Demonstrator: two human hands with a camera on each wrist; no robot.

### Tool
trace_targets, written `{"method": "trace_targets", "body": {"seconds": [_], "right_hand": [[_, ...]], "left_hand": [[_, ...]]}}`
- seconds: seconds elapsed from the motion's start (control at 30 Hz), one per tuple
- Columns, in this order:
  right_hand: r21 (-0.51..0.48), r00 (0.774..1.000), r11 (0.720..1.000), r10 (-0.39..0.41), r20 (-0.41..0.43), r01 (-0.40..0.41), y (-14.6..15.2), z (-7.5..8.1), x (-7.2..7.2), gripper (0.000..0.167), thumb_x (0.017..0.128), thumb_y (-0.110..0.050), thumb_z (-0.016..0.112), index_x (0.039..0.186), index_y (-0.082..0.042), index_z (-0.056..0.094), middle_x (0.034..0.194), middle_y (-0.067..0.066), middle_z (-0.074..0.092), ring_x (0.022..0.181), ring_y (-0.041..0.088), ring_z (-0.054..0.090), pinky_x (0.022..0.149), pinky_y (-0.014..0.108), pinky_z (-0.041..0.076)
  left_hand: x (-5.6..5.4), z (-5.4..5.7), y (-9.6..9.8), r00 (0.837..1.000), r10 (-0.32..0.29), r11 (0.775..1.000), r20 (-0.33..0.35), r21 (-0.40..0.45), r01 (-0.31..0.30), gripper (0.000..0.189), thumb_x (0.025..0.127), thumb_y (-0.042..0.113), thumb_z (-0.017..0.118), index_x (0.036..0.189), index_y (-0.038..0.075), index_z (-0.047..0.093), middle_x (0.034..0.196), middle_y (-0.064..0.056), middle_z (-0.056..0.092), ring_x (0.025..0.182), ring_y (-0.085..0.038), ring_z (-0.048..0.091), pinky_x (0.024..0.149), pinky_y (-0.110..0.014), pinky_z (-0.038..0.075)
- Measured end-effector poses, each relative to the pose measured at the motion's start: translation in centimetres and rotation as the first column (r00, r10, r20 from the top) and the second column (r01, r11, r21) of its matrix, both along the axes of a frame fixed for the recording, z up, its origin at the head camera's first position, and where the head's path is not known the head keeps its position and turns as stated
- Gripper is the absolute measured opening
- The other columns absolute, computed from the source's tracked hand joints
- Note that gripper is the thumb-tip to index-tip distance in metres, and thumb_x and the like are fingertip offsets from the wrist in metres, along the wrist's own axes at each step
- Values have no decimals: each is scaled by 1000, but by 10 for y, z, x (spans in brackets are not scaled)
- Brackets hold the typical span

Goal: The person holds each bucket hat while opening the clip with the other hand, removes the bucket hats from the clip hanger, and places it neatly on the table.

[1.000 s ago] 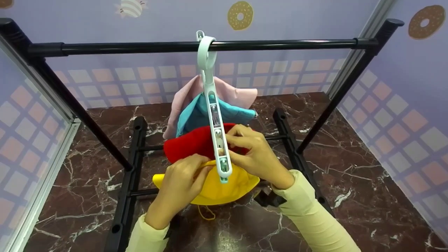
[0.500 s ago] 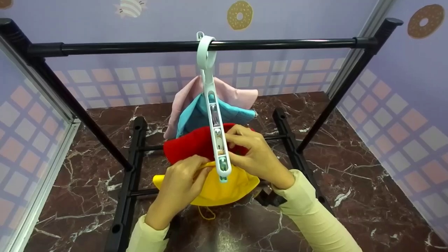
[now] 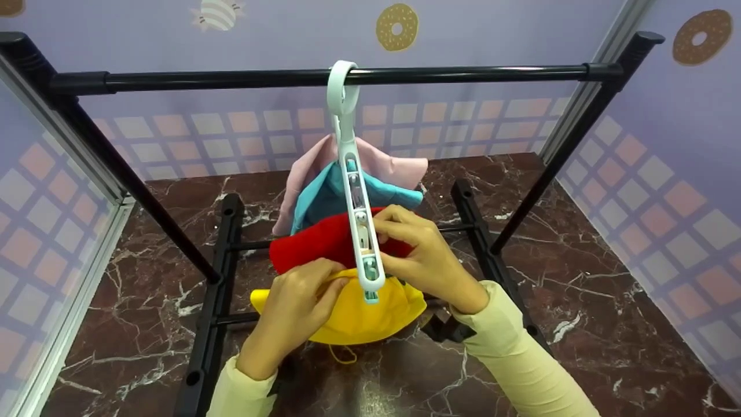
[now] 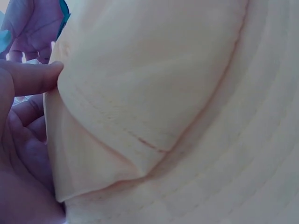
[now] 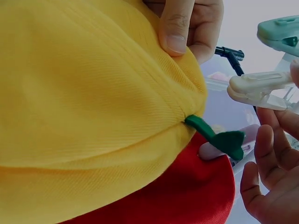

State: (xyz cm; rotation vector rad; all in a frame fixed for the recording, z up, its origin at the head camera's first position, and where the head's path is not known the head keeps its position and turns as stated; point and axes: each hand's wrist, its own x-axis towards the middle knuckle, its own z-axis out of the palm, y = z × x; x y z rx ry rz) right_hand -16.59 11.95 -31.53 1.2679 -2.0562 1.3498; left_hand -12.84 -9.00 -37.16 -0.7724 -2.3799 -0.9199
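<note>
Head view: a pale mint plastic hanger [image 3: 347, 149] hangs from a glossy black rail [image 3: 474, 74], its long slotted frame housing a row of clips. Beneath its near end is a yellow bucket hat [image 3: 362, 321], its crown edge pinched narrowly by the left hand [image 3: 295, 301]. The right hand [image 3: 425, 252] pinches the back of a cream clip [image 5: 259, 84] – smooth, blunt-nosed – beside a mint clip [image 5: 280, 32]. The hat is ribbed twill, with a green stem [image 5: 201, 125] (leaf-shaped at its tip) and stitched rings round the brim. Behind it come a red hat [image 3: 315, 240], then blue fabric [image 3: 321, 200] and pink fabric [image 3: 298, 179].
</note>
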Motion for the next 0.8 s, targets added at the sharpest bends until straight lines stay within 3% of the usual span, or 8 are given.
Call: {"method": "trace_targets", "body": {"seconds": [0.3,0.6,0.8], "right_hand": [[-41,1000,999,28,-1,-28,3,2,1,29,81,0,73,110,2,68,99,12,62,91,17,53,77,28,48],[-22,1000,1000,-5,-6,5,5,5,3,37,81,-2,74,117,1,66,108,12,64,103,20,55,93,28,46],[-15,1000,1000,-19,-10,19,8,6,4,35,80,-1,74,115,0,68,109,11,66,103,19,56,95,27,46]], "left_hand": [[0,0,-3,1000,-11,1000,-8,6,11,9,86,14,72,93,11,68,83,2,67,64,-6,52,61,-21,49],[1,2,-7,999,-20,1000,25,24,20,8,86,14,72,93,11,68,84,2,67,67,-5,54,64,-21,51],[2,4,-11,999,-35,999,33,36,33,8,87,14,71,94,12,68,86,2,68,71,-6,58,67,-22,53]]}}
